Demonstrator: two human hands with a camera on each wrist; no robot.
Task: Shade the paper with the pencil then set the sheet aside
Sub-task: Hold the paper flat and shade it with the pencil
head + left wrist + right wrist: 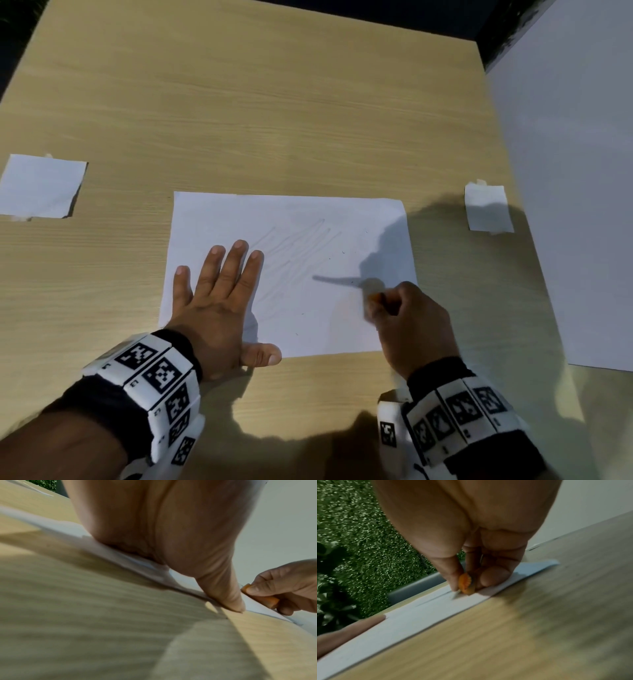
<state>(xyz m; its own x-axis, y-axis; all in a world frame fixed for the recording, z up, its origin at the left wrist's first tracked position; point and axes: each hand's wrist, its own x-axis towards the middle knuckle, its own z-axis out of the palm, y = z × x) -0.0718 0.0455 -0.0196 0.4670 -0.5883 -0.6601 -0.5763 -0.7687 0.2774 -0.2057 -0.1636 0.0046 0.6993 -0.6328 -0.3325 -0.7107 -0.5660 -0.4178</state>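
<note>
The paper (308,240) lies flat on the table (239,102). The left hand (219,298) presses its left part, fingers straight and spread. The right hand (411,325), at the paper's right edge, pinches the orange pencil (465,584), tip on the sheet

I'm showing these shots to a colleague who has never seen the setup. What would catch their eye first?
Most likely the white sheet lying mid-table, with faint grey pencil strokes across its middle. The left hand presses flat on its left part, while the right hand grips a short orange pencil near the sheet's right edge. Two small paper squares taped to the wooden table flank the sheet.
</note>
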